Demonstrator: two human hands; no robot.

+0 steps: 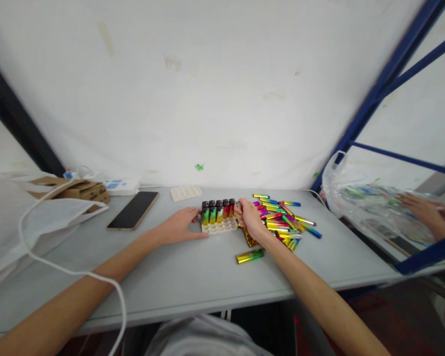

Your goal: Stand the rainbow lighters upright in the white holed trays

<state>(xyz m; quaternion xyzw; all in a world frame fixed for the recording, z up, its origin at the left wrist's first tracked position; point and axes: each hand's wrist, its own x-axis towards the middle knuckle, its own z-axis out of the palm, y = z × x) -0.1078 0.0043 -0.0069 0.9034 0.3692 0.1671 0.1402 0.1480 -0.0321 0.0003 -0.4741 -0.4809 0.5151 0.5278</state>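
Note:
A white tray [226, 228] with round holes sits mid-table. Several lighters [213, 214] with dark tops and shiny green, yellow and red bodies stand upright in its back rows; front holes are bare. At the tray's left end is my left hand [181, 225], fingers at its side and thumb stretched along its front corner, holding it. My right hand [249, 216] is closed at the tray's right end, pinching a lighter [239, 204] whose dark top shows; the rest is hidden by my fingers. A pile of loose shiny lighters [278, 220] lies just right of that hand.
One gold-green lighter [249, 256] lies nearer the front. A second white tray [186, 193] is by the wall. A phone [133, 210], plastic bag [7, 222], cardboard box [89, 192] and white cable [77, 272] are left. Beyond a blue frame [378, 94], another person's hands [422, 210] touch clear plastic.

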